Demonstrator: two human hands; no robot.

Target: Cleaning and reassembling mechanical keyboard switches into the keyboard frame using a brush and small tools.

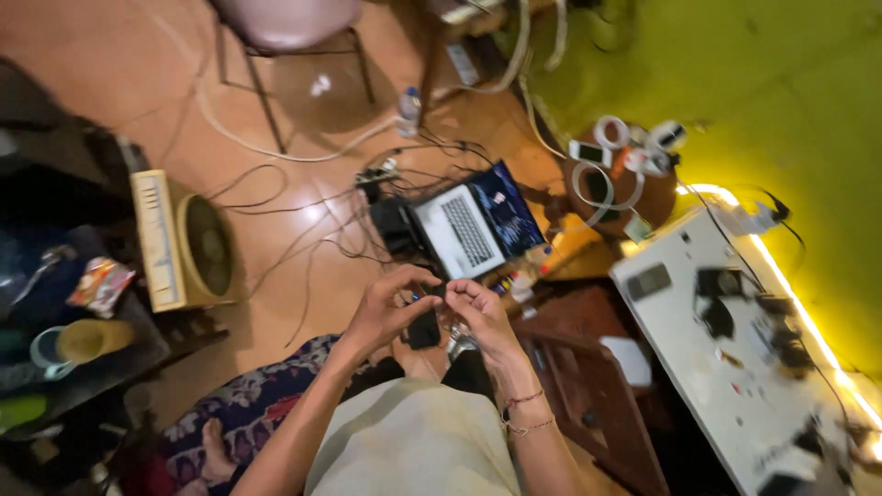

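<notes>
Hands meet just above the person's lap, fingertips pinched together on a small dark object. The left hand [386, 308] curls around a small black block-shaped device [424, 326], thumb and fingers closed on its upper end; the right hand [482, 317] pinches the same device from the other side, with something small and shiny, too blurred to identify, showing just below its fingers. The right wrist carries 2 thin bracelets [525, 413].

Just beyond the hands, on the orange tiled floor [119, 73], sits an open silver laptop with a lit bluish screen [473, 225], with a tangle of thin black cables [312, 220] running away from it to the left. Further left of the hands stands a cream box fan with a round grille [184, 241]. To the right of the hands is a long white desk [680, 367] scattered with small dark parts, and beyond it a round brown wooden stool [643, 197] bearing rolls of white tape. Well beyond the hands stands a metal-legged chair [285, 37], and near it a clear plastic water bottle [409, 110]. Below the hands lies a purple patterned cloth [248, 409].
</notes>
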